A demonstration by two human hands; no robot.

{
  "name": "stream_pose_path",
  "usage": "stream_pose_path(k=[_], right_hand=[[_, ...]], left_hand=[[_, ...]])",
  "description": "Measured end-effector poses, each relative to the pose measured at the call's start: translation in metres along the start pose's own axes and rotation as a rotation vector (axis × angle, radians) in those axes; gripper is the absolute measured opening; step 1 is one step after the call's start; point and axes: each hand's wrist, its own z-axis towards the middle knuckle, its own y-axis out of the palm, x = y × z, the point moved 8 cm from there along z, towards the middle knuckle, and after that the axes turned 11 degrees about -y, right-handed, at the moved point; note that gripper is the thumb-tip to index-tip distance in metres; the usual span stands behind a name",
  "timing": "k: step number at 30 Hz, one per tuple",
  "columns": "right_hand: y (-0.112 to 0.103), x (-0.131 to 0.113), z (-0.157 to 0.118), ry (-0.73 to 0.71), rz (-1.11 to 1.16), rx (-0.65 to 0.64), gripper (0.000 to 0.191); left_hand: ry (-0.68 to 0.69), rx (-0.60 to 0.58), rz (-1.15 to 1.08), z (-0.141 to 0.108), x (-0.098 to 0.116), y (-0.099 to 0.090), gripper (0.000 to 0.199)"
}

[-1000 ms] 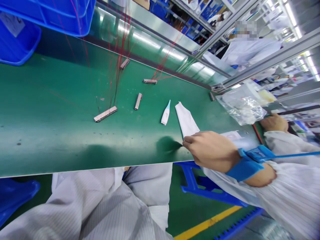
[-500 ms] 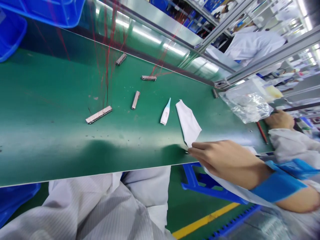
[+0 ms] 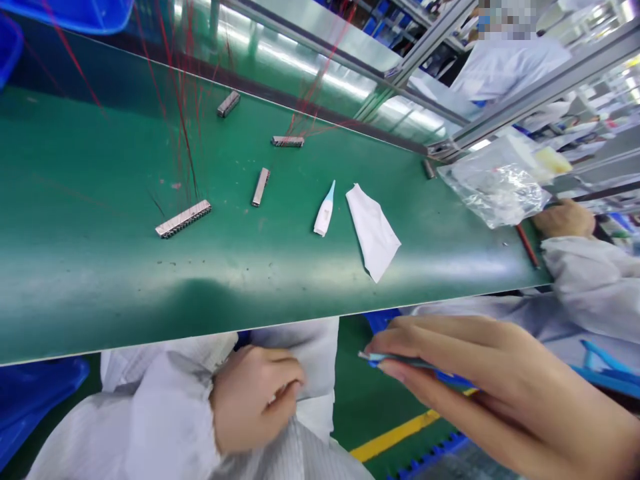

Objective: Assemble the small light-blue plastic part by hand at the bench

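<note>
Grip of right hand (image 3: 493,373): pinching thin object (image 3: 374,358), nearside of white sheet (image 3: 373,233); left hand (image 3: 257,398) curled, contents unclear.

Thin item (image 3: 400,361) mostly hidden by right hand (image 3: 500,380), blue bin (image 3: 83,17) cut off above, contents of clear bag (image 3: 500,183) indistinct

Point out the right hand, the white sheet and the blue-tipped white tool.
Right hand (image 3: 493,377): head view, on the back of the hand.
White sheet (image 3: 373,233): head view, mid-surface.
Blue-tipped white tool (image 3: 324,215): head view, on its white body.
</note>
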Motion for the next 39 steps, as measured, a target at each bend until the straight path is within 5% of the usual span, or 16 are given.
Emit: stream_pose_path(k=[3, 6, 14, 20, 25, 34, 39], right_hand=[[0.009, -0.019, -0.001, -0.070, 0.202, -0.020, 0.016], [0.015, -0.026, -0.005, 0.003, 0.304, -0.019, 0.016], [0.020, -0.044, -0.017, 0.068, 0.389, 0.020, 0.015], [0.025, -0.049, -0.025, 0.134, 0.396, -0.005, 0.017], [0.032, -0.056, -0.029, 0.157, 0.390, -0.095, 0.020], [0.028, -0.068, -0.033, 0.068, 0.197, 0.078, 0.021], [0.022, -0.075, -0.041, 0.038, -0.048, 0.292, 0.028]], left_hand=[[0.187, 0.409, -0.058, -0.017, 0.040, -0.052, 0.013], [0.280, 0.548, 0.012, -0.037, 0.074, -0.068, 0.014], [0.289, 0.604, 0.084, -0.052, 0.089, -0.058, 0.022], [0.369, 0.403, 0.124, -0.050, 0.102, -0.048, 0.026], [0.389, 0.425, 0.167, -0.052, 0.106, -0.044, 0.029], [0.335, 0.400, 0.261, -0.057, 0.107, -0.039, 0.031], [0.295, 0.365, 0.253, -0.058, 0.105, -0.039, 0.034]])
